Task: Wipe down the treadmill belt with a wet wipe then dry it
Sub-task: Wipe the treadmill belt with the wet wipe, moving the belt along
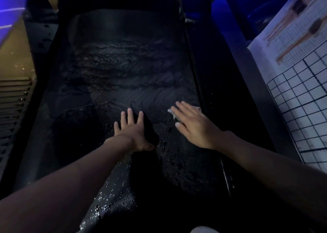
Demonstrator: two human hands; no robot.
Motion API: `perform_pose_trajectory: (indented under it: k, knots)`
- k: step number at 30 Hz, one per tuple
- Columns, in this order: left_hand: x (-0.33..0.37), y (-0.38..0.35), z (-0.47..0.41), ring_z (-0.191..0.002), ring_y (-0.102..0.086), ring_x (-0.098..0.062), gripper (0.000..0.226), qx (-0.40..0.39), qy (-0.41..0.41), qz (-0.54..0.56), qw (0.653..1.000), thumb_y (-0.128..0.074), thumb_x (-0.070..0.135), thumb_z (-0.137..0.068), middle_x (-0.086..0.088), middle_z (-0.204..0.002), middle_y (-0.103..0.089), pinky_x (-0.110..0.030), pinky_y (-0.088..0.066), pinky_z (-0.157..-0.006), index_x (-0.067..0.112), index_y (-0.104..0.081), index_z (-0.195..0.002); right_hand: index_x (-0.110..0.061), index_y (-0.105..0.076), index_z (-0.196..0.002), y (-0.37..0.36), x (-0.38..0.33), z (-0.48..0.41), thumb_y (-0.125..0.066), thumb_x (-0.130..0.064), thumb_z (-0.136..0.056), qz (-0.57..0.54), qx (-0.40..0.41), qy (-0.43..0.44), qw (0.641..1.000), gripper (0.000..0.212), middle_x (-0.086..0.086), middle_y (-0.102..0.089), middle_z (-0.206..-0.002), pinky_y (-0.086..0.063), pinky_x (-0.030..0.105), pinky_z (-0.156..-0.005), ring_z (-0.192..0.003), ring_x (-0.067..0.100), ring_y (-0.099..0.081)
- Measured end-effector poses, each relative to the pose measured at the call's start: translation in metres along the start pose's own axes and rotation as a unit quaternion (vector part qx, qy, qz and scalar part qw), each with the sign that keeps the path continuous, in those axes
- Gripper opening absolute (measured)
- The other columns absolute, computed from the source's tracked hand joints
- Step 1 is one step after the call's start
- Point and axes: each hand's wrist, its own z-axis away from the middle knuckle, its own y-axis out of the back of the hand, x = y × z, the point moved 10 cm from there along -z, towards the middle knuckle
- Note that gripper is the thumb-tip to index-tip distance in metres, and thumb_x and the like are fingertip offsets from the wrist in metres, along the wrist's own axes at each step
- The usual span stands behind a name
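Pressing flat on the wet belt (123,69), the left hand (132,133) is spread, fingers straight. The wipe (170,111) is pinned under the right hand (194,126), fingers extended, near the belt's right edge. Print on the gridded sheet (300,94) at right is too blurred to be read.

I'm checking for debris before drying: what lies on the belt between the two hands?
Only bare, wet belt with smear marks separates the left hand from the right hand, which presses the white wipe; head view.
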Motion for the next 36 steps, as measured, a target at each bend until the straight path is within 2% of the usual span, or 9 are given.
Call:
perform_pose_trajectory:
  k: [3,8,10,12,16,22,26,30,36]
  knots:
    - [-0.01,-0.002,0.006,-0.145,0.027,-0.025,0.13,0.019,-0.018,0.002,1.0,-0.078,0.054,-0.07,-0.006,-0.157,0.032,-0.046,0.002,-0.121,0.028,0.018,-0.153,-0.023,0.008,-0.159,-0.037,0.011,-0.001,0.008,-0.063,-0.094,0.073,-0.079,-0.01,0.994,0.076,0.001,0.01,-0.166,0.004,0.041,-0.124,-0.152,0.014,0.014]
    - [-0.013,-0.007,0.012,-0.146,0.024,-0.024,0.118,0.071,-0.015,-0.006,0.997,-0.071,0.055,-0.077,-0.004,-0.158,0.029,-0.045,0.0,-0.122,0.031,0.017,-0.152,-0.019,0.013,-0.157,-0.057,-0.021,0.01,0.003,-0.061,-0.096,0.087,-0.063,0.003,0.994,0.074,0.001,0.023,-0.163,0.015,0.042,-0.122,-0.15,0.02,0.025]
    - [-0.013,-0.007,0.012,-0.147,0.024,-0.024,0.117,0.076,-0.016,0.0,0.997,-0.071,0.054,-0.078,-0.004,-0.158,0.029,-0.045,0.0,-0.122,0.032,0.016,-0.152,-0.019,0.007,-0.158,-0.051,-0.017,0.007,0.003,-0.062,-0.098,0.088,-0.047,0.025,0.995,0.074,0.001,0.012,-0.165,0.005,0.045,-0.124,-0.152,0.02,0.015]
    - [-0.014,-0.007,0.011,-0.147,0.023,-0.023,0.118,0.076,-0.019,0.009,0.997,-0.072,0.053,-0.077,-0.003,-0.159,0.028,-0.045,0.001,-0.122,0.033,0.015,-0.153,-0.018,0.009,-0.156,-0.037,0.012,-0.009,0.01,-0.067,-0.093,0.037,-0.013,-0.057,0.998,0.079,0.002,0.006,-0.166,-0.003,0.046,-0.124,-0.153,0.018,0.009]
    - [-0.018,-0.005,0.016,-0.146,0.023,-0.029,0.121,0.084,0.004,0.009,0.996,-0.073,0.057,-0.075,-0.009,-0.158,0.029,-0.049,-0.001,-0.121,0.031,0.016,-0.153,-0.018,0.013,-0.158,-0.043,0.008,-0.011,0.006,-0.063,-0.093,0.033,-0.007,-0.078,0.996,0.079,0.004,0.015,-0.164,0.012,0.041,-0.123,-0.151,0.02,0.018]
    - [-0.043,-0.008,0.024,-0.145,0.018,-0.041,0.14,0.066,0.127,0.059,0.988,-0.071,0.075,-0.061,-0.014,-0.158,0.025,-0.071,-0.013,-0.109,0.013,0.015,-0.152,-0.014,0.002,-0.158,-0.031,0.026,-0.019,0.003,-0.062,-0.093,-0.04,0.038,-0.142,0.988,0.081,0.01,0.003,-0.166,0.007,0.04,-0.124,-0.153,0.023,0.009]
    - [-0.046,-0.003,0.019,-0.147,0.008,-0.04,0.134,0.058,0.116,0.053,0.99,-0.079,0.067,-0.06,-0.01,-0.16,0.013,-0.07,-0.022,-0.106,0.016,0.004,-0.152,-0.018,-0.003,-0.16,-0.037,-0.002,-0.013,-0.007,-0.056,-0.1,-0.015,0.005,-0.028,0.999,0.071,0.008,0.007,-0.167,0.001,0.041,-0.125,-0.154,0.021,0.006]
    - [-0.055,0.013,0.02,-0.13,-0.024,-0.033,0.102,0.082,0.115,0.025,0.99,-0.085,0.057,-0.057,-0.005,-0.138,-0.022,-0.058,-0.039,-0.094,0.023,-0.024,-0.132,-0.006,-0.027,-0.154,-0.015,0.017,-0.012,-0.02,-0.048,-0.104,0.022,0.074,-0.067,0.995,0.066,0.015,-0.015,-0.164,-0.013,0.049,-0.123,-0.152,0.031,-0.012]
    - [-0.059,0.014,0.018,-0.136,-0.017,-0.036,0.107,0.089,0.126,0.015,0.988,-0.088,0.052,-0.055,-0.01,-0.145,-0.014,-0.062,-0.036,-0.098,0.025,-0.021,-0.134,-0.004,-0.016,-0.156,-0.038,0.01,-0.01,0.0,-0.059,-0.099,0.046,0.028,-0.106,0.993,0.081,0.023,-0.007,-0.164,-0.002,0.051,-0.124,-0.153,0.037,0.0]
